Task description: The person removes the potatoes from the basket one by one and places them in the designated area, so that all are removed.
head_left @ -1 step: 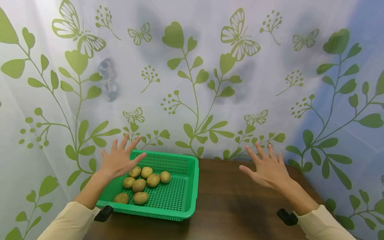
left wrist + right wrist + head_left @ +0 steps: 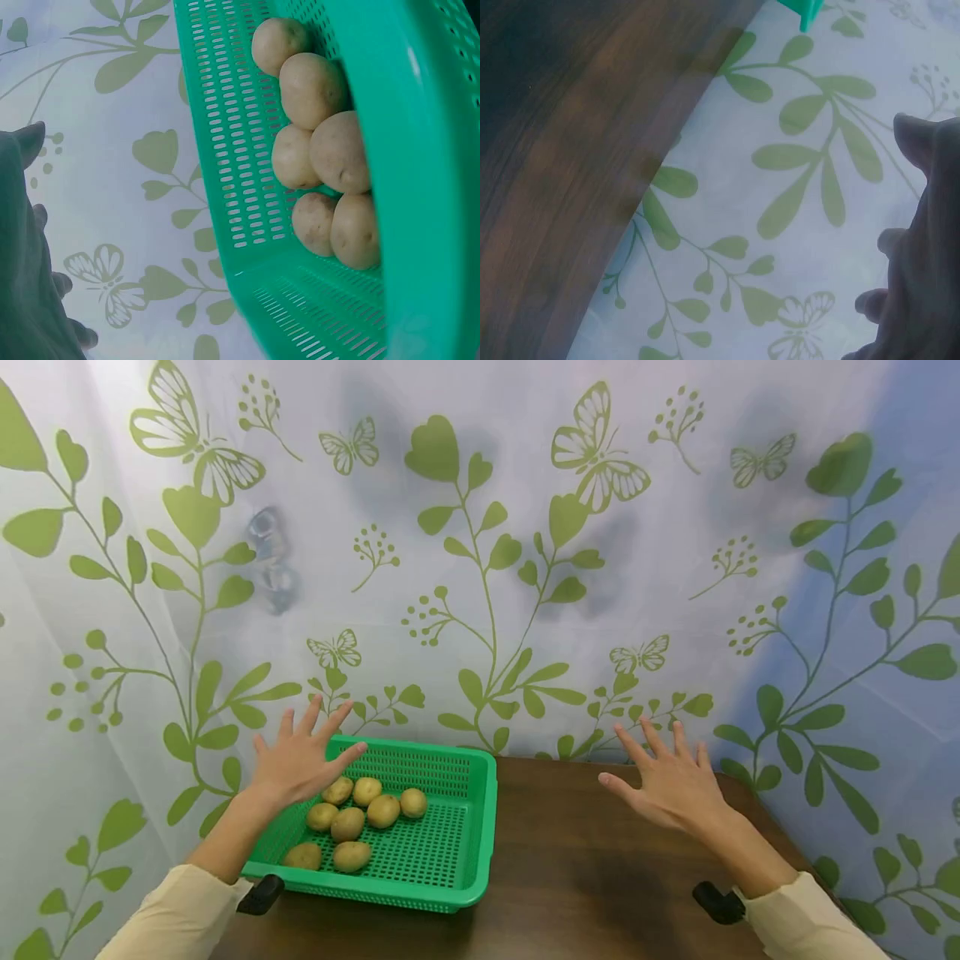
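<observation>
Several potatoes (image 2: pixel 383 811) lie in a green perforated plastic basket (image 2: pixel 486 827) at the left of the table. In the head view my left hand (image 2: pixel 296 764) is raised over the basket's left part, fingers spread, holding nothing; it hides the basket's far left corner. My right hand (image 2: pixel 671 789) is held up over the right side of the table, also spread and holding nothing. The left wrist view shows potatoes (image 2: pixel 313 90) grouped inside the basket, with the left hand (image 2: pixel 34 262) at the left edge. Fingers of the right hand (image 2: pixel 922 262) show at the right wrist view's edge.
The brown wooden table (image 2: pixel 570 860) runs to a pale curtain (image 2: pixel 510 635) printed with green leaves and butterflies, which hangs behind and on both sides. Black straps (image 2: pixel 262 894) sit at both wrists, by cream sleeves (image 2: pixel 176 914).
</observation>
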A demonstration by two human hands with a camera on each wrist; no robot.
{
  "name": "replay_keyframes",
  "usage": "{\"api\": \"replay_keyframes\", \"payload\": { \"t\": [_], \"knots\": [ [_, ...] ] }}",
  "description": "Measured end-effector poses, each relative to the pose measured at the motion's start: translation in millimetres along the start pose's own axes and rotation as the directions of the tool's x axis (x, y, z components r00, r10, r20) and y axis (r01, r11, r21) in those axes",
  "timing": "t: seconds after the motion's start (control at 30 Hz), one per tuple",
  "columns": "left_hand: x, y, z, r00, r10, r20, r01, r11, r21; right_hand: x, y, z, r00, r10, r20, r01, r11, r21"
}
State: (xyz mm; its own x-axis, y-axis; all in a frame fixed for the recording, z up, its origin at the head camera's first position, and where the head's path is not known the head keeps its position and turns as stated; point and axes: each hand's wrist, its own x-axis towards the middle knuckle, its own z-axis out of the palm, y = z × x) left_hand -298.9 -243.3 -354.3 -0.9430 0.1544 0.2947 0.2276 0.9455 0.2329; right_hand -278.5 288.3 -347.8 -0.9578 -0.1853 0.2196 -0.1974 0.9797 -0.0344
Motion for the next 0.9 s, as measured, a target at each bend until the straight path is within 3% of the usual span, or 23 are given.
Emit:
{"api": "replay_keyframes", "payload": {
  "t": [0.33,0.9],
  "knots": [
    [-3.4,5.0,-5.7,1.0,-0.023,-0.006,0.023,1.0,0.008,2.1,-3.3,-2.8,1.0,0.009,-0.012,-0.009,1.0,0.023],
    [-5.2,-1.9,-3.0,0.999,-0.032,-0.003,0.032,0.998,0.049,7.6,-7.9,3.7,1.0,0.008,0.005,-0.008,0.999,0.047]
  ]
}}
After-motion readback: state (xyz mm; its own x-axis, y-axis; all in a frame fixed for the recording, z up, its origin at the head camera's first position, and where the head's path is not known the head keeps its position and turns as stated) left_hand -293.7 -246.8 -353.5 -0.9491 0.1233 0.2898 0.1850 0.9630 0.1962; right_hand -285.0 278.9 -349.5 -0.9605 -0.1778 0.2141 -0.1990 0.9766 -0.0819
